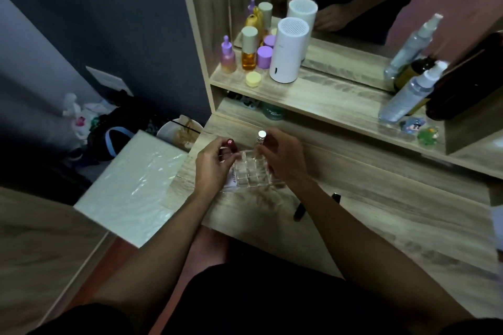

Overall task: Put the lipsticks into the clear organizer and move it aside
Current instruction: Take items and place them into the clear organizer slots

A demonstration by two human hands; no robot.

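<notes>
clear acrylic, the organizer (251, 171) sits on the wooden desk (381, 212) between both hands, its cells apparently empty. the left hand (215, 163) pinches a dark red lipstick (231, 145) at its far left corner; the right hand (283, 158) grips a silver-capped lipstick (260, 138) above the back row. a black tube (299, 211) lies apart to the right. nothing looks slotted yet, and moving it aside remains.
</notes>
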